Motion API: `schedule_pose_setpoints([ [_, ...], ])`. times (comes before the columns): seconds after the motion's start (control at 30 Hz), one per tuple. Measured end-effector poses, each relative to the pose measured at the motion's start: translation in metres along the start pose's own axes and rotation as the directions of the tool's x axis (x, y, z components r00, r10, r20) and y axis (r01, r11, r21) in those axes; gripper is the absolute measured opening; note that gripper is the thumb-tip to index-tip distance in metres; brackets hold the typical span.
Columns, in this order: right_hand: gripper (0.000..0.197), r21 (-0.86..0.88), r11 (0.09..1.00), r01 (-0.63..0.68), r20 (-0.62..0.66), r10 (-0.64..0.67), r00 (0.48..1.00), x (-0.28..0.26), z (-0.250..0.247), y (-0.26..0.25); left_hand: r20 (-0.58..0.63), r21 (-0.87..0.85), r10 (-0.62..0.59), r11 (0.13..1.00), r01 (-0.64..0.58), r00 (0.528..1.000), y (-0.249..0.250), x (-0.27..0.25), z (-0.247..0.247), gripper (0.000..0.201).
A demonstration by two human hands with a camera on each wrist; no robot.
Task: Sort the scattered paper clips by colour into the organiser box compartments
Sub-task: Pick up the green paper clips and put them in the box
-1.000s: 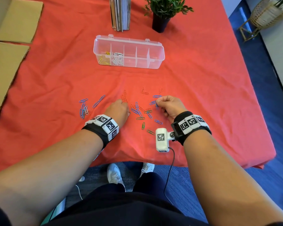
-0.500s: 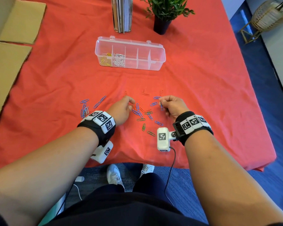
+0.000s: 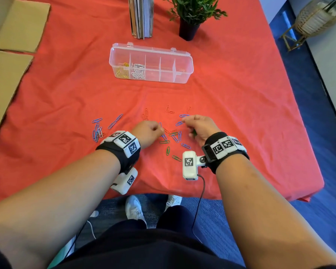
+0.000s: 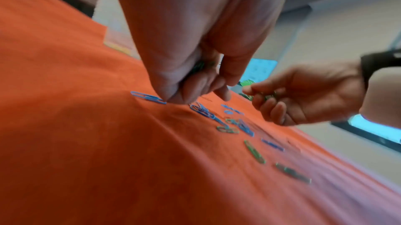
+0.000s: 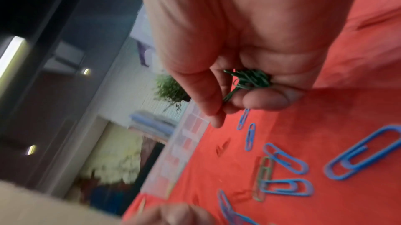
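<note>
Right hand (image 5: pixel 249 67) curled around a bunch of green clips (image 5: pixel 249 78), likely batching one colour per trip. Left hand (image 3: pixel 148 133) curled; green glimpsed inside, contents uncertain. Loose clips (image 3: pixel 175 136) mid-frame on the surface; organiser box (image 3: pixel 189 61) upper centre.

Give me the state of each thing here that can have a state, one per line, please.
organiser box: lid open; yellow clips in the leftmost compartment, white clips in the next one, the others look empty.
right hand: fingers curled, holds a bunch of green paper clips.
left hand: fingers curled, dark green clips seem held inside; fingertips at the cloth.
blue paper clips: loose on the red tablecloth, unsorted.
potted plant: upright.
</note>
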State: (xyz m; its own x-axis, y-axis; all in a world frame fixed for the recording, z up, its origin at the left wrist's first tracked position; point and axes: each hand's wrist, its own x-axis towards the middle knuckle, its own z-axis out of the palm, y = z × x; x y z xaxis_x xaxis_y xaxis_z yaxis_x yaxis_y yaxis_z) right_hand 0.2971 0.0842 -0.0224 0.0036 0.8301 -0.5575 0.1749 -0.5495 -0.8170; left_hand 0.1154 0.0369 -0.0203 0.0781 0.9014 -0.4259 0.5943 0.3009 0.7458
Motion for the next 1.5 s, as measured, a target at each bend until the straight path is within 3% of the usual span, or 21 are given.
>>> schedule_pose_setpoints([
  [0.07,0.013,-0.306,0.946,0.105,0.034,-0.099,0.995,0.0,0.002,0.006,-0.018,0.254,0.099,0.963,-0.091,0.995,-0.003,-0.001,0.004,0.02],
  [0.17,0.016,-0.658,0.716,0.231,0.131,-0.193,0.972,-0.004,0.013,0.01,0.008,0.426,0.193,0.887,-0.178,0.981,-0.005,-0.003,0.015,0.018],
  [0.27,0.023,-0.799,0.529,0.285,0.166,-0.261,0.951,-0.006,0.021,0.015,0.016,0.439,0.22,0.875,-0.204,0.975,-0.009,-0.003,0.023,0.021],
  [0.33,0.018,-0.835,0.478,0.274,0.15,-0.281,0.948,-0.004,0.021,0.021,0.014,0.443,0.224,0.872,-0.207,0.975,-0.01,-0.003,0.025,0.019],
  [0.43,0.01,-0.861,0.438,0.259,0.142,-0.282,0.949,-0.002,0.019,0.021,0.031,0.448,0.221,0.869,-0.211,0.975,-0.011,-0.004,0.023,0.016],
  [0.5,0.009,-0.847,0.46,0.264,0.137,-0.292,0.947,-0.001,0.015,0.017,0.002,0.421,0.236,0.881,-0.215,0.972,-0.01,-0.006,0.02,0.014],
  [0.63,0.005,-0.664,0.708,0.241,0.058,-0.272,0.96,-0.006,0.003,0.007,-0.058,0.327,0.213,0.927,-0.183,0.975,-0.009,-0.005,0.013,0.012],
  [0.73,0.021,-0.613,0.762,0.21,0.101,-0.188,0.977,-0.015,-0.005,0.008,0.035,0.291,0.227,0.93,-0.227,0.973,-0.007,-0.007,0.013,0.023],
  [0.8,0.021,-0.691,0.696,0.196,0.188,-0.089,0.978,-0.025,-0.007,0.011,0.125,0.33,0.257,0.9,-0.284,0.958,-0.007,-0.01,0.017,0.031],
  [0.93,0.003,-0.857,0.465,0.222,0.248,-0.004,0.969,-0.04,-0.005,0.021,0.162,0.358,0.267,0.881,-0.308,0.95,-0.008,-0.011,0.026,0.034],
  [1.17,0.026,-0.935,0.182,0.305,0.289,-0.109,0.951,-0.053,0.015,0.035,0.227,0.461,0.295,0.807,-0.369,0.928,-0.007,-0.011,0.03,0.024],
  [1.27,0.025,-0.94,0.163,0.3,0.282,-0.126,0.951,-0.053,0.019,0.04,0.224,0.502,0.31,0.776,-0.382,0.924,-0.009,-0.007,0.029,0.014],
  [1.4,0.026,-0.937,0.165,0.306,0.292,-0.103,0.951,-0.054,0.018,0.035,0.193,0.445,0.33,0.81,-0.382,0.924,-0.013,-0.008,0.03,0.011],
  [1.43,0.022,-0.935,0.198,0.294,0.281,-0.09,0.955,-0.054,0.016,0.03,0.169,0.42,0.328,0.829,-0.369,0.929,-0.014,-0.009,0.028,0.011],
  [1.5,0.019,-0.907,0.357,0.223,0.213,-0.066,0.975,-0.05,0.009,0.021,0.106,0.361,0.306,0.875,-0.324,0.946,-0.015,-0.008,0.023,0.012],
])
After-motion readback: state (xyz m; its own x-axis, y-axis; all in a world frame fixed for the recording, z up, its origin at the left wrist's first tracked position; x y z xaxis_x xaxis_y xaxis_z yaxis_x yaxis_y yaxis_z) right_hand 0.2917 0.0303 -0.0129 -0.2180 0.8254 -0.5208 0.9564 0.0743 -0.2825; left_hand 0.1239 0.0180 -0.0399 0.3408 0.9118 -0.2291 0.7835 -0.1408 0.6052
